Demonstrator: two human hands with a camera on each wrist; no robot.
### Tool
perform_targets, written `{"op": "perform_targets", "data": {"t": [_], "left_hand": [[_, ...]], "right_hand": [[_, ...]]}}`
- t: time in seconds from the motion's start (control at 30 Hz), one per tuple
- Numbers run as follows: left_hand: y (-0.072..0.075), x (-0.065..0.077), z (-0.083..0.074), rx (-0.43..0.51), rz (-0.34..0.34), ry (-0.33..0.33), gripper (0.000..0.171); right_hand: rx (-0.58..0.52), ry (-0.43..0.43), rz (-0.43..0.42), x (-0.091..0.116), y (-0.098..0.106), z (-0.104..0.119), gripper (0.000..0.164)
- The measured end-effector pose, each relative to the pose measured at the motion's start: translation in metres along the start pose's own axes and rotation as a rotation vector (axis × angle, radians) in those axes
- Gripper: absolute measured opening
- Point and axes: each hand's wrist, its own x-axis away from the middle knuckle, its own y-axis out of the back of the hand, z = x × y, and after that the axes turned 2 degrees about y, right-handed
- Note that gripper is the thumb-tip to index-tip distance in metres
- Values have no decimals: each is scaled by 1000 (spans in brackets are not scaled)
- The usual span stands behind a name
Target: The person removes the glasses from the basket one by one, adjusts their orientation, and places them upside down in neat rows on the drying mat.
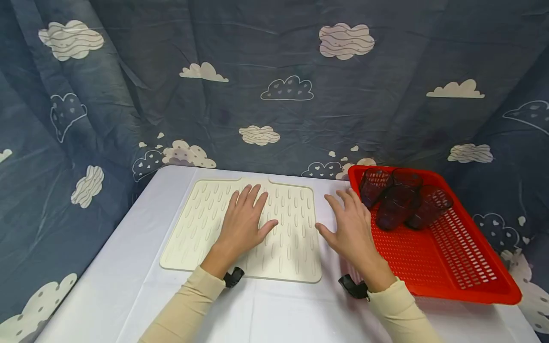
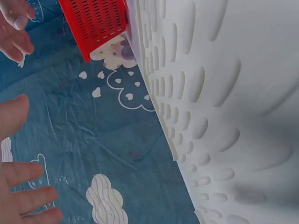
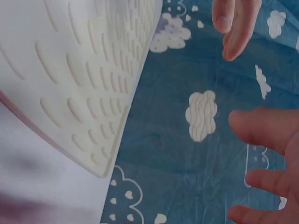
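Observation:
My left hand [image 1: 244,220] is spread above the cream draining mat [image 1: 296,267], its fingers straight and holding nothing. To the right, my right hand [image 1: 352,228] hovers between the mat's right edge and a red plastic basket [image 1: 429,267], fingers apart with nothing in them. Several dark purple glasses [image 1: 396,207] lie together in the far left part of the basket. Rows of raised oblong ridges cover the mat in the left wrist view, where the left thumb and fingers [image 2: 30,193] stand off to the side. The right fingers [image 3: 266,179] are likewise apart in the right wrist view.
A white cloth [image 1: 128,286] covers the table under the mat and basket. Behind and at the sides hangs a dark blue curtain [image 1: 240,109] with a cloud print. The basket's near right corner reaches close to the table's right edge.

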Motion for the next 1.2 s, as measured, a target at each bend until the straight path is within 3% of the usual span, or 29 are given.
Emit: {"op": "perform_targets", "data": {"t": [0.17, 0.27, 0.57, 0.87, 1.07, 1.2], "left_hand": [[1, 1, 3, 53, -87, -67, 62], [1, 4, 3, 105, -103, -75, 58], [6, 5, 0, 328, -117, -41, 51], [3, 4, 0, 359, -123, -13, 52], [5, 4, -2, 560, -153, 23, 42], [8, 3, -4, 737, -118, 85, 35]], "right_hand": [[-26, 10, 20, 6, 5, 1, 69], [-40, 33, 33, 9, 7, 0, 68], [-73, 69, 53, 12, 16, 1, 67], [-146, 82, 47, 13, 19, -4, 76], [-198, 80, 52, 13, 24, -8, 53], [-220, 51, 86, 14, 31, -10, 43]]}}
